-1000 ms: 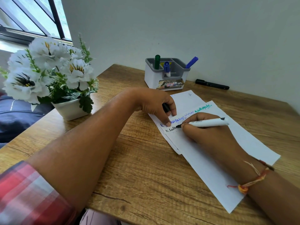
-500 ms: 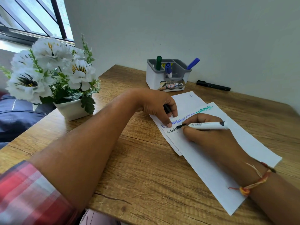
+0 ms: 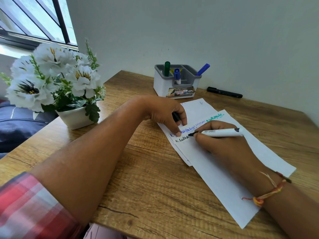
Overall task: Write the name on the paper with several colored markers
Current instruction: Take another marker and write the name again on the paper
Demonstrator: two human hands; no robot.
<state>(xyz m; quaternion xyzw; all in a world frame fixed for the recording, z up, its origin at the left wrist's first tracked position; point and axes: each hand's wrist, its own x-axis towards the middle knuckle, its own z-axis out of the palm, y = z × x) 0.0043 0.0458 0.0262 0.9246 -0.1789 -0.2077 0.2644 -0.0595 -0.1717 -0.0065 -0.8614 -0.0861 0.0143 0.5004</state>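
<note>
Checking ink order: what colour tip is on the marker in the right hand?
Black, on the white-barrelled marker the right hand holds; head view shows it.

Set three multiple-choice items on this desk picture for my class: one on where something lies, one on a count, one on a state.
1. Where does the black marker lie?
A. on the desk by the wall, right of the holder
B. inside the holder
C. under the flower pot

2. How many markers stand in the holder?
A. one
B. three
C. five

3. What is the right hand doing?
A. resting empty
B. lifting the paper
C. holding a white marker with its tip on the paper

Answers: 1 A, it lies flat beside the wall. 2 B, one green and two blue caps show. 3 C, its dark tip meets the black writing while the left hand steadies the sheet.
</note>
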